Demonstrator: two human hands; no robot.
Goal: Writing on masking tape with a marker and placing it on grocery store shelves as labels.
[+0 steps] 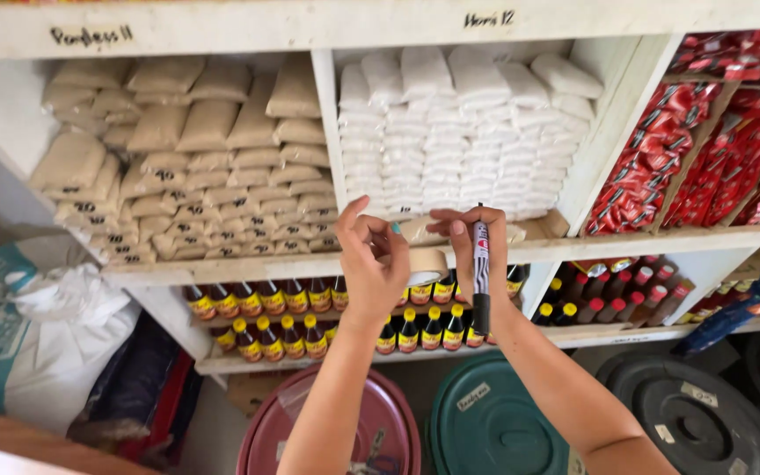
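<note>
1. Raised before the shelf edge [573,246]: left hand [371,264], fingers curled, pinching a roll of beige masking tape [428,261] from its left side.
2. Right hand [468,237] meeting the tape from above, thumb and forefinger closed on the strip at the roll's top; a black marker [481,277] clamped upright under the other fingers, tip downward.
3. Upper left compartment: stacked tan bags [195,149], small dark handwritten marks on their fronts.
4. Upper middle compartment: white bags [459,132] piled in tidy rows.
5. Right compartments: red sachets [653,167] leaning in slanted stacks.
6. Lower shelf: dark bottles with yellow caps [266,321], red-and-yellow labels; red-capped bottles [617,290] farther right.
7. Top board: two handwritten black signs, one above each compartment.
8. Floor level: maroon lid [398,422], green lid [485,413] with a pale sticker, black lid [697,405] with white stickers; contents hidden.
9. Far left: white sack [54,343].
</note>
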